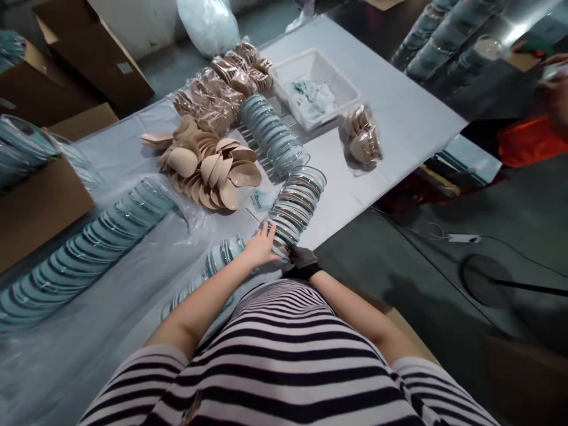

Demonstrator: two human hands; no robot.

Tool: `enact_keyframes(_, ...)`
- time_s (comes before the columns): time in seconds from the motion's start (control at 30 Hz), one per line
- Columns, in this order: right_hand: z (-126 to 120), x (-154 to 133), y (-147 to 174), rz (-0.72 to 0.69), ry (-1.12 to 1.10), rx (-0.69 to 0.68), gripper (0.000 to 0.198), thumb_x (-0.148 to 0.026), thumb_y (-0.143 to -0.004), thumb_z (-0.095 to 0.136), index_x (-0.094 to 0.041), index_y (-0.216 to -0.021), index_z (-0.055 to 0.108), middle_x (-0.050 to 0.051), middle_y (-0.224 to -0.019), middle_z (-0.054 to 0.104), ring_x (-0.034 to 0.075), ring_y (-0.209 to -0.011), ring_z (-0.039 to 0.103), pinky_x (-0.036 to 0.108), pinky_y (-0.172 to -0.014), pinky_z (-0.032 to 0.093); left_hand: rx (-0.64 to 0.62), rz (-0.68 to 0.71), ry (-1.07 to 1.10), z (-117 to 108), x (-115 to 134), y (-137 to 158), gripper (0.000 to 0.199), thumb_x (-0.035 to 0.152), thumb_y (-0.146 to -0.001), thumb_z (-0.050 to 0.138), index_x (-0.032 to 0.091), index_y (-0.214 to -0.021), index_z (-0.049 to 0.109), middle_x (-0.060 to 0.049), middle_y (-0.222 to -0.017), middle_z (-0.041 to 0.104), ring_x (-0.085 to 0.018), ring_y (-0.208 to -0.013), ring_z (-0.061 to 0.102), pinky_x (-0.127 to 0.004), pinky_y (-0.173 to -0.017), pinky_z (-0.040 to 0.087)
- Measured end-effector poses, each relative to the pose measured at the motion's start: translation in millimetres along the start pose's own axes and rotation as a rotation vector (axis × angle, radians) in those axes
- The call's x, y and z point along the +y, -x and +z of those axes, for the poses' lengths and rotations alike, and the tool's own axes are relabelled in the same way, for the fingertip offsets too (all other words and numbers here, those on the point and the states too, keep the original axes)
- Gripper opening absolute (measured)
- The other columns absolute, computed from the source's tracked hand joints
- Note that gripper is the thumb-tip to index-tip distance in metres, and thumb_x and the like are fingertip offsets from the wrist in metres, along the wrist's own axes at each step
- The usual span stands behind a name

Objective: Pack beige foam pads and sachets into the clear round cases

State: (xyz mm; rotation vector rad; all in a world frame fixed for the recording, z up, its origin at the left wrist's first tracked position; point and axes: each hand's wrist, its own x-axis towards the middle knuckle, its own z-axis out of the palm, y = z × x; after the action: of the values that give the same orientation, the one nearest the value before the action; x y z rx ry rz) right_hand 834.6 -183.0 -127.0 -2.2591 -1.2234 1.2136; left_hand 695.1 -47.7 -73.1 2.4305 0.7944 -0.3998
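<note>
A leaning row of nested round containers, with clear rims and teal and brown layers, lies on the table in front of me. My left hand is bare, its fingers stretched out along the left side of the row's near end. At that same end, on the right, is my right hand in a dark glove; its fingers are mostly hidden. Another nested stack of teal bowls continues beyond the row. To the left lies a loose heap of beige scoop-like pieces. Beside my left forearm are more teal containers.
Plastic-wrapped beige pieces lie at the back, and a wrapped bundle at the right. A white basket holds small packets. A long teal stack runs along the left. Cardboard boxes stand behind. Another person's hand shows at far right.
</note>
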Motion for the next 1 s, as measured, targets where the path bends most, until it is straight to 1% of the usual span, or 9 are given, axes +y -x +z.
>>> enact_keyframes(0.23, -16, 4, 2, -0.045, -0.257, -0.147, 0.024, -0.029, -0.090, 0.053, -0.015, -0.099, 0.070, 0.005, -0.082, 0.072, 0.017, -0.072, 0.066, 0.025, -0.066, 0.051, 0.041, -0.055, 0.000, 0, 2, -1, 0.107, 0.059, -0.074, 0.073, 0.015, -0.155, 0.018, -0.027, -0.159, 0.017, -0.042, -0.136, 0.042, -0.048, -0.101, 0.045)
enact_keyframes(0.37, -58, 16, 0, -0.118, -0.239, -0.088, 0.021, -0.031, -0.085, 0.059, -0.015, -0.090, 0.071, 0.005, -0.083, 0.072, 0.019, -0.079, 0.065, 0.029, -0.075, 0.051, 0.062, -0.077, 0.044, 12, 15, -3, 0.106, 0.059, -0.075, 0.071, 0.014, -0.155, 0.018, -0.027, -0.160, 0.016, -0.042, -0.134, 0.044, -0.049, -0.100, 0.046)
enact_keyframes(0.43, -97, 14, -21, -0.123, -0.141, 0.121, 0.025, -0.033, -0.087, 0.056, -0.016, -0.096, 0.071, 0.006, -0.092, 0.073, 0.021, -0.088, 0.065, 0.032, -0.083, 0.050, 0.061, -0.074, 0.076, 19, 27, -4, 0.108, 0.057, -0.073, 0.073, 0.014, -0.155, 0.018, -0.027, -0.160, 0.016, -0.044, -0.135, 0.043, -0.052, -0.099, 0.046)
enact_keyframes(0.53, -167, -3, -81, -0.199, 0.016, 0.480, 0.050, -0.039, -0.088, 0.058, -0.015, -0.132, 0.056, 0.012, -0.131, 0.061, 0.026, -0.117, 0.057, 0.038, -0.100, 0.044, 0.084, -0.089, 0.184, 31, 44, -5, 0.108, 0.056, -0.069, 0.076, 0.017, -0.155, 0.023, -0.026, -0.160, 0.017, -0.048, -0.133, 0.044, -0.057, -0.096, 0.047)
enact_keyframes(0.6, -205, -16, -127, -0.213, 0.148, 0.505, 0.070, -0.043, -0.084, 0.064, -0.013, -0.144, 0.044, 0.017, -0.144, 0.049, 0.030, -0.130, 0.047, 0.041, -0.107, 0.038, 0.072, -0.117, 0.279, 39, 53, -5, 0.103, 0.058, -0.068, 0.075, 0.023, -0.154, 0.028, -0.023, -0.161, 0.016, -0.050, -0.126, 0.050, -0.059, -0.092, 0.048)
enact_keyframes(0.7, -231, -26, -173, -0.140, 0.282, 0.296, 0.065, -0.049, -0.086, 0.062, -0.014, -0.139, 0.050, 0.019, -0.136, 0.055, 0.031, -0.123, 0.052, 0.042, -0.103, 0.041, 0.031, -0.158, 0.428, 38, 59, -15, 0.085, 0.060, -0.071, 0.069, 0.033, -0.147, 0.042, -0.018, -0.157, 0.032, -0.046, -0.118, 0.058, -0.060, -0.092, 0.048)
enact_keyframes(0.8, -222, -15, -181, -0.200, 0.327, 0.205, 0.050, -0.050, -0.090, 0.055, -0.015, -0.126, 0.060, 0.017, -0.121, 0.064, 0.029, -0.112, 0.058, 0.038, -0.097, 0.044, 0.205, -0.130, 0.593, 6, 57, -57, 0.056, 0.057, -0.081, 0.059, 0.037, -0.134, 0.057, -0.010, -0.140, 0.056, -0.038, -0.122, 0.057, -0.057, -0.102, 0.044)
enact_keyframes(0.9, -210, 13, -174, -0.315, 0.200, 0.196, 0.045, -0.048, -0.090, 0.056, -0.016, -0.120, 0.062, 0.015, -0.118, 0.066, 0.027, -0.111, 0.060, 0.038, -0.097, 0.045, 0.515, -0.045, 0.699, -42, 51, -138, 0.049, 0.049, -0.090, 0.049, 0.027, -0.133, 0.058, -0.009, -0.138, 0.057, -0.031, -0.132, 0.048, -0.050, -0.115, 0.033)
enact_keyframes(1.0, -221, 51, -179, -0.253, -0.170, 0.186, 0.040, -0.039, -0.093, 0.050, -0.019, -0.128, 0.056, 0.009, -0.116, 0.068, 0.019, -0.103, 0.063, 0.033, -0.092, 0.049, 0.432, 0.018, 0.665, -68, 46, -222, 0.047, 0.047, -0.088, 0.051, 0.020, -0.125, 0.063, -0.009, -0.131, 0.062, -0.028, -0.129, 0.050, -0.045, -0.115, 0.032)
